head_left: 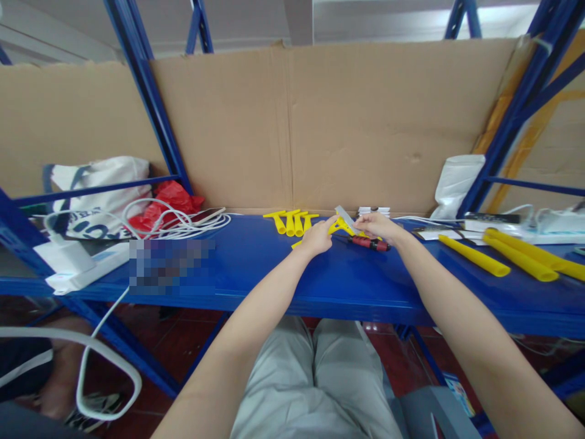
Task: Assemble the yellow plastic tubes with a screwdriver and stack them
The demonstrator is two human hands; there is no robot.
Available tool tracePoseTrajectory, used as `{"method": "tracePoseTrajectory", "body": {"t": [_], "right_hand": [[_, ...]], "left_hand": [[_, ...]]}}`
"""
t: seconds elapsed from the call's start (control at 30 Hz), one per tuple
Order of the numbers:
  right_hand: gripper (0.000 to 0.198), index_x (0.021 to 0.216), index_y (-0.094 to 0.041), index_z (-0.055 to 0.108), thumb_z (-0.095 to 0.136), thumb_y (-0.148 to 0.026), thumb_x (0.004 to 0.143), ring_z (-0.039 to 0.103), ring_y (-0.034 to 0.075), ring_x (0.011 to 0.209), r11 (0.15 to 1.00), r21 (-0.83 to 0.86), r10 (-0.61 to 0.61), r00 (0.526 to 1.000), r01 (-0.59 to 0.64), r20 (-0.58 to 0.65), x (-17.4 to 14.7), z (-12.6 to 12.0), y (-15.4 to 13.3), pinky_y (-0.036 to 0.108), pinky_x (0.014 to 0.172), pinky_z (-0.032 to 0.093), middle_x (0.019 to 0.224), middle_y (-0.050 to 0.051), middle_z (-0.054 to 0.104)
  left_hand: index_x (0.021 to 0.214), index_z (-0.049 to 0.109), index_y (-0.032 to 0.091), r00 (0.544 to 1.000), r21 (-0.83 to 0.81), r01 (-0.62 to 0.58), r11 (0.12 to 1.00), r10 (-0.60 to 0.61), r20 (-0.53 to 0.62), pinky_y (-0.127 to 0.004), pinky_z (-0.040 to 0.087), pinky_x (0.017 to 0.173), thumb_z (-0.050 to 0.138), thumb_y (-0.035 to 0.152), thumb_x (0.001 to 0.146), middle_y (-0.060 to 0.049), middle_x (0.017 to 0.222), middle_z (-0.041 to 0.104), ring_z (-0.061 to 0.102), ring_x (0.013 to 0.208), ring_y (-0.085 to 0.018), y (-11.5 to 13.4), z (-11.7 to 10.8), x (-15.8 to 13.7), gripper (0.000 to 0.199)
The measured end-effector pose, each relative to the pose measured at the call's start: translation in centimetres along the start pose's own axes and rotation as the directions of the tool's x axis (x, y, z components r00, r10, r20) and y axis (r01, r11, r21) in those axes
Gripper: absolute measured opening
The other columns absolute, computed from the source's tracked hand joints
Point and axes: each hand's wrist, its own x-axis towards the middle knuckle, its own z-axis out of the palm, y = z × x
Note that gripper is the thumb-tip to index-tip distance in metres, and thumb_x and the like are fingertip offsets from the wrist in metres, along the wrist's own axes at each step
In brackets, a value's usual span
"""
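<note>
My left hand [316, 238] is closed around the handle of a yellow scraper [339, 227], raised just above the blue shelf. A flat grey blade [347, 221] lies along the scraper's wide head. The fingers of my right hand [378, 226] are pinched at the right end of that blade and head; their tips are too small to see exactly. Under my right hand a red and black screwdriver [371, 244] rests on the shelf, its shaft pointing left. To the left of my left hand, several yellow scraper handles [289, 224] lie side by side.
Several long yellow tubes [475, 256] lie on the right of the blue shelf [256, 268]. White cables [183, 222], a power strip [86, 268], a red plastic bag [169, 204] and a white cloth bag [105, 195] are on the left. Cardboard [356, 128] stands behind. Another person's leg [64, 360] shows lower left.
</note>
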Motion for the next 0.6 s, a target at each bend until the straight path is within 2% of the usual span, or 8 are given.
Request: {"method": "tracePoseTrajectory", "body": {"t": [0.17,0.4,0.6], "right_hand": [[0.019,0.062,-0.016,0.048,0.058,-0.02,0.077,0.027,0.002,0.035,0.999,0.036,0.006,0.997,-0.008,0.078,0.22,0.0,0.41,0.015,0.036,0.018,0.041,-0.007,0.037],[0.028,0.056,-0.018,0.037,0.057,-0.02,0.075,0.019,0.002,0.035,0.994,0.1,0.023,0.99,-0.037,0.138,0.3,0.36,0.55,0.018,0.036,0.011,0.041,-0.009,0.027],[0.027,0.053,-0.018,0.034,0.051,-0.016,0.074,0.019,0.002,0.035,0.988,0.155,-0.007,0.987,-0.018,0.162,0.65,0.44,0.85,0.018,0.036,0.011,0.042,-0.008,0.026]], "left_hand": [[0.143,0.025,0.03,1.0,0.019,-0.014,1.0,0.014,-0.002,-0.036,0.042,0.094,0.044,0.011,0.082,-0.008,0.128,0.053,0.05,0.116,-0.023,0.13,-0.13,-0.12,0.066],[0.141,0.031,0.033,0.998,0.108,-0.061,0.992,0.059,0.017,-0.034,0.044,0.089,0.037,0.01,0.084,-0.007,0.115,0.055,0.055,0.106,-0.022,0.23,0.07,-0.31,0.061],[0.142,0.027,0.035,0.998,0.16,-0.056,0.986,0.052,0.029,-0.036,0.044,0.085,0.036,0.014,0.087,-0.008,0.113,0.053,0.057,0.102,-0.024,0.43,-0.02,-0.41,0.06]]}}
